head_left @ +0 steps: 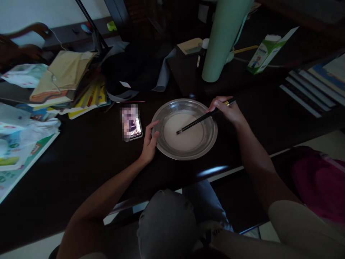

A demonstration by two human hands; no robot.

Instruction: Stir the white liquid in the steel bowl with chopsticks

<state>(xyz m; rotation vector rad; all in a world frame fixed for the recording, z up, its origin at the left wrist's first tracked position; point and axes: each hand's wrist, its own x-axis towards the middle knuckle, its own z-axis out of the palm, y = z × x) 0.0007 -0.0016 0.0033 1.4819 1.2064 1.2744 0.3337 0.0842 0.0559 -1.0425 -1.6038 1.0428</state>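
Note:
A round metal bowl stands on the dark table, with a cloudy whitish liquid spread over its bottom. My left hand clasps the bowl's left rim, fingers on the inner side and edge. On the far right side, my right hand grips black chopsticks with a gold band near the upper end. They slant down to the left across the bowl, held close together, their tips at the liquid. Left of my left hand lies a phone with a lit screen, partly blurred.
A tall green bottle stands behind the bowl, by a small dark bottle. An open green-and-white carton and stacked books are to the right. Papers and books pile up at left, beside a black bag.

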